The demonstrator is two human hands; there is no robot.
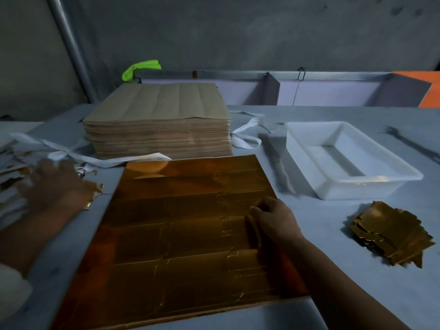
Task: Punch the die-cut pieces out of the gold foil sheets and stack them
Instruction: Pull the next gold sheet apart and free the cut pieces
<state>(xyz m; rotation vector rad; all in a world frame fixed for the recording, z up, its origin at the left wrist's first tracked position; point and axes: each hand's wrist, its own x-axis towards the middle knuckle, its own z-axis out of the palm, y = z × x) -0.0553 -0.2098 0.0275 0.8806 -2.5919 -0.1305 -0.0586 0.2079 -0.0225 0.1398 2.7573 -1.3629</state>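
- Right hand (pixel 273 222) lies on the right part of the gold foil sheet (pixel 181 234). Its fingers are curled and its fingertips (pixel 253 209) are down on the foil. Whether they pinch a lifted edge or only press cannot be told.
- The die-cut piece (pixel 234 231) being worked sits directly under and just left of that hand, close to the sheet's right edge. Its long axis appears to run left to right, along the rows of cut lines.
- The sheet lies flat in the middle of the desk (pixel 333 270), and its near edge reaches towards the desk's near edge.
- The stack of punched pieces (pixel 390 234) lies towards the desk's right side, well apart from the sheet and in front of the white tray (pixel 309 163).
- Left hand (pixel 52 184) is blurred. Its fingers look spread and relaxed over the scraps (pixel 12 186) by the desk's left edge, off the sheet and gripping nothing visible.
- The right hand is clearly the nearer one, both to the piece and to the stack, so freeing the piece and carrying it right looks like its job. The left hand would first have to come onto the sheet to hold it down.
- A tall brown pile of sheets (pixel 157 120) stands behind the foil sheet, towards the far edge.
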